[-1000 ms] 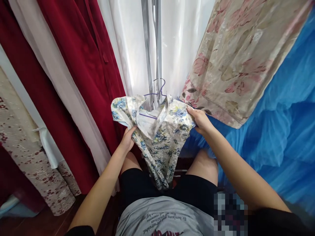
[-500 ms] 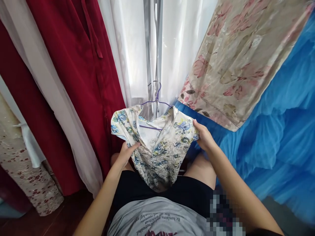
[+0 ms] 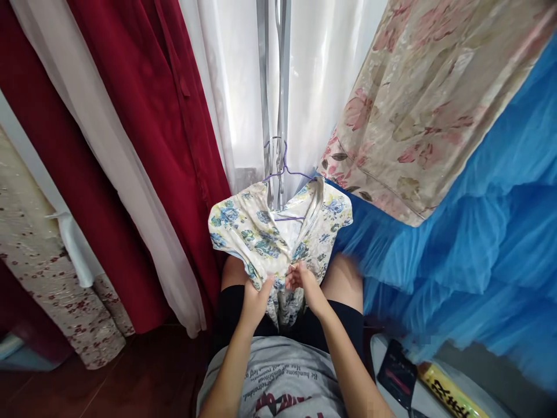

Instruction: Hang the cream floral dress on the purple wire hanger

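Note:
A short-sleeved floral blouse (image 3: 261, 229), white with blue and yellow-green flowers, hangs in front of me on a purple hanger (image 3: 285, 168). The hanger's hook is up by grey vertical straps (image 3: 264, 75). My left hand (image 3: 257, 299) grips the blouse front below the neckline, thumb on top and fingers hidden under the cloth. Close beside it, my right hand (image 3: 302, 281) has its fingers curled at the front opening, pinching the fabric edge. The lower part of the blouse drops between my knees.
Dark red cloth (image 3: 174, 174) and a pale sheer panel (image 3: 108, 157) hang at left. A beige floral cloth (image 3: 400, 128) and blue ruffled fabric (image 3: 478, 244) hang at right. A phone (image 3: 397, 371) and a yellow packet (image 3: 450, 392) lie at lower right.
My right hand has left the sleeve at the right and come down to the blouse's front opening. My left hand has shifted right and lower, still on the cloth.

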{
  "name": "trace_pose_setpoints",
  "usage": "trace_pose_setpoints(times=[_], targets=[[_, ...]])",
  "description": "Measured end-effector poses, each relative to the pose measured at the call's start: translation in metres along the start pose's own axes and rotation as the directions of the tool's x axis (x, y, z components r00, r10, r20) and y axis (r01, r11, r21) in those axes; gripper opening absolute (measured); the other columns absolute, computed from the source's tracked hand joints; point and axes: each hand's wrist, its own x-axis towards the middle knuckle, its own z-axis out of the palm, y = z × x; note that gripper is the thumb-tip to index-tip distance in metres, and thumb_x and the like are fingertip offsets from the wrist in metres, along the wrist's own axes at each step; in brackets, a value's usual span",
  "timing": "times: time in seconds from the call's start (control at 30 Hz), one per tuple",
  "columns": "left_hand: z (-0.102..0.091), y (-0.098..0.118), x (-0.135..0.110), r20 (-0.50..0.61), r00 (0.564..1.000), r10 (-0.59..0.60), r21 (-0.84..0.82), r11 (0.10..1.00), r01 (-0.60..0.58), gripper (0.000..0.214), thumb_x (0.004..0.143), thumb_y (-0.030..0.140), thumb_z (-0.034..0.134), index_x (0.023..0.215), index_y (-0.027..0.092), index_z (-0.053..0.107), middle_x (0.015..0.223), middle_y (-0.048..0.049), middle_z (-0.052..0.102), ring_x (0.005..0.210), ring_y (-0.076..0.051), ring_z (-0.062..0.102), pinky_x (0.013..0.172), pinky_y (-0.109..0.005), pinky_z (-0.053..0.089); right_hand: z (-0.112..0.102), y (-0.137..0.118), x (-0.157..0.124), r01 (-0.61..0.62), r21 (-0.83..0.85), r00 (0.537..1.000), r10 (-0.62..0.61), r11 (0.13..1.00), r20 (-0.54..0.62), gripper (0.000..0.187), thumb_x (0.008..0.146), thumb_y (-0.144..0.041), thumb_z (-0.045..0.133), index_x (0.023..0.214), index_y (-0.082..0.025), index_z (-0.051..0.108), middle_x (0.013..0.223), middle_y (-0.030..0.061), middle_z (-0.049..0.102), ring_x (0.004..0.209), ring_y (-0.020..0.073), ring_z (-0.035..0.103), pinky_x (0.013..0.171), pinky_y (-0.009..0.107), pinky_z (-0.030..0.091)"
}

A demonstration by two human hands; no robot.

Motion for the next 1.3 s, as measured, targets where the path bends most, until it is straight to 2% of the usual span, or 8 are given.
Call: trace_pose_setpoints(times=[0.27, 0.4, 0.5, 0.7, 0.8, 0.93, 1.13, 1.3], targets=[[-0.002, -0.006, -0.008, -0.13, 0.991, -0.021, 0.011, 1.0, 0.022, 0.05, 0.08, 0.032, 0.069, 0.127, 0.019, 0.058, 0.124, -0.0148, 0.07, 0.125, -0.033, 0.064, 0.108, -0.046, 0.049, 0.007, -0.032, 0.001, 0.008, -0.018, 1.0, -0.008, 1.0, 0.011, 0.044, 0.086, -0.062, 0.064, 0.067, -0.022, 0.059, 0.051, -0.0017, 0.052, 0.047, 0.014, 0.039, 0.051, 0.029, 0.031], [-0.006, -0.006, -0.009, -0.33, 0.865, 0.379, 0.289, 0.913, -0.289, 0.059, 0.084, 0.025, 0.067, 0.138, 0.022, 0.043, 0.148, -0.0189, 0.048, 0.138, -0.032, 0.05, 0.116, -0.049, 0.04, 0.002, -0.033, -0.003, -0.06, -0.01, 0.998, 0.06, 0.998, -0.009, 0.039, 0.083, -0.055, 0.066, 0.064, -0.021, 0.061, 0.048, -0.0019, 0.051, 0.044, 0.0119, 0.034, 0.048, 0.028, 0.025], [0.004, -0.006, -0.011, -0.12, 0.814, 0.568, 0.456, 0.76, -0.463, 0.038, 0.088, 0.022, 0.065, 0.124, 0.022, 0.052, 0.14, -0.0168, 0.051, 0.137, -0.031, 0.048, 0.118, -0.05, 0.036, 0.004, -0.035, -0.003, -0.08, -0.025, 0.997, 0.08, 0.997, 0.007, 0.038, 0.081, -0.054, 0.066, 0.063, -0.021, 0.063, 0.046, -0.0016, 0.051, 0.043, 0.0113, 0.034, 0.047, 0.027, 0.024], [0.047, -0.014, 0.001, 0.245, 0.926, 0.286, 0.333, 0.872, -0.358, 0.019, 0.089, 0.014, 0.055, 0.106, 0.022, 0.052, 0.096, -0.0062, 0.064, 0.089, -0.021, 0.064, 0.079, -0.031, 0.05, 0.01, -0.04, -0.005, -0.069, -0.055, 0.996, 0.072, 0.996, 0.055, 0.037, 0.082, -0.051, 0.066, 0.063, -0.019, 0.065, 0.044, -0.001, 0.054, 0.04, 0.0103, 0.035, 0.046, 0.025, 0.023], [0.054, -0.014, 0.005, 0.313, 0.915, 0.255, 0.384, 0.847, -0.367, 0.01, 0.089, 0.013, 0.052, 0.087, 0.023, 0.049, 0.084, -0.0037, 0.062, 0.078, -0.019, 0.06, 0.071, -0.029, 0.045, 0.01, -0.042, -0.004, -0.087, -0.037, 0.996, 0.087, 0.996, 0.004, 0.036, 0.08, -0.049, 0.067, 0.061, -0.019, 0.062, 0.042, -0.0016, 0.052, 0.039, 0.0092, 0.034, 0.045, 0.025, 0.022], [0.054, -0.011, -0.003, 0.358, 0.904, 0.235, 0.416, 0.826, -0.38, 0.011, 0.093, 0.016, 0.049, 0.09, 0.023, 0.056, 0.091, -0.006, 0.067, 0.082, -0.02, 0.064, 0.073, -0.029, 0.045, 0.006, -0.059, 0.006, -0.014, -0.024, 0.995, 0.012, 1.0, -0.096, 0.035, 0.082, -0.05, 0.067, 0.065, -0.019, 0.064, 0.043, -0.002, 0.052, 0.04, 0.0099, 0.035, 0.045, 0.026, 0.024], [0.05, 0.001, -0.016, 0.423, 0.891, 0.165, 0.471, 0.8, -0.372, 0.012, 0.093, 0.021, 0.054, 0.082, 0.023, 0.057, 0.081, -0.0041, 0.066, 0.072, -0.019, 0.062, 0.065, -0.028, 0.041, 0.019, -0.13, 0.054, 0.15, -0.074, 0.987, -0.154, 0.986, -0.052, 0.037, 0.081, -0.052, 0.069, 0.065, -0.019, 0.064, 0.044, -0.0018, 0.053, 0.038, 0.0093, 0.036, 0.041, 0.026, 0.025], [0.038, 0.015, -0.025, 0.527, 0.846, 0.077, 0.599, 0.672, -0.435, 0.011, 0.088, 0.015, 0.055, 0.085, 0.023, 0.06, 0.084, -0.005, 0.069, 0.073, -0.021, 0.064, 0.065, -0.03, 0.038, 0.036, -0.187, 0.095, 0.087, 0.041, 0.995, -0.089, 0.995, 0.034, 0.025, 0.08, -0.035, 0.073, 0.065, -0.015, 0.065, 0.046, -0.0031, 0.053, 0.037, 0.0065, 0.037, 0.037, 0.022, 0.024]])
